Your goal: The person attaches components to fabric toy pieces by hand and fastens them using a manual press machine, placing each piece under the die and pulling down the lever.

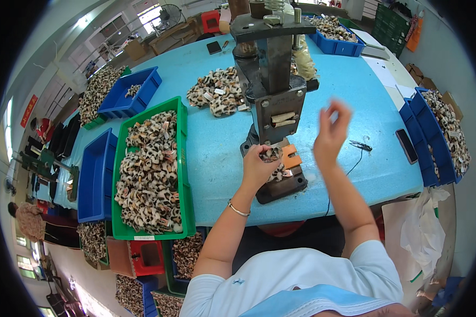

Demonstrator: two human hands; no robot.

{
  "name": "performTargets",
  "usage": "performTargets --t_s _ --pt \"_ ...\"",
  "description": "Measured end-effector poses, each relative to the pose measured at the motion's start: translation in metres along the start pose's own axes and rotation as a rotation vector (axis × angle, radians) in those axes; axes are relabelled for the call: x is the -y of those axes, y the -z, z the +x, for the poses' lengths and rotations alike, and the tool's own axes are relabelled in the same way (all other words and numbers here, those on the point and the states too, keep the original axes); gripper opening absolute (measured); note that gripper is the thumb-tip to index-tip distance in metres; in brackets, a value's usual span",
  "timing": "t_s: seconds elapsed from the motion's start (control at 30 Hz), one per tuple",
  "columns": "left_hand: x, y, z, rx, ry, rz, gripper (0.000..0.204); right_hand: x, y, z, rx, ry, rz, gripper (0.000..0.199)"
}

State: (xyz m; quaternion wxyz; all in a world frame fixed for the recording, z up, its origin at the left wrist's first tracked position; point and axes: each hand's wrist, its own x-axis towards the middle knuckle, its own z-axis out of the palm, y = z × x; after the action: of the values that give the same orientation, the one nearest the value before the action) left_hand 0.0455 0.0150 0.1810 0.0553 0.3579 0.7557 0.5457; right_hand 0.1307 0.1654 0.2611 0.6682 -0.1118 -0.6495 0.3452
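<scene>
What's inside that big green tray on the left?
The green tray holds a heap of spotted plush pieces, some tagged; whatever lies beneath the top ones is covered.

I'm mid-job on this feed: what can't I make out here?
Head view, right hand: motion blur smears the fingers, so any small thing in them is unreadable.
Head view, spotted plush piece: its left part is covered by the left hand.
Head view, plush pile: its right edge is hidden behind the press.
</scene>
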Motion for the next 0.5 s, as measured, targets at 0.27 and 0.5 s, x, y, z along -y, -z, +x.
performTargets --t_s 0.27,0.5 --pt "0.0 -0.004 -0.002 0.017 0.041 0.022 0.034 0.032 -0.115 0.279 0.483 -0.873 0.668 0.046" --pt "-0.007 0.003 -0.003 -0.007 0.085 0.012 0.034 0.056 -0.036 0.231 0.331 -0.387 0.79 0.024"
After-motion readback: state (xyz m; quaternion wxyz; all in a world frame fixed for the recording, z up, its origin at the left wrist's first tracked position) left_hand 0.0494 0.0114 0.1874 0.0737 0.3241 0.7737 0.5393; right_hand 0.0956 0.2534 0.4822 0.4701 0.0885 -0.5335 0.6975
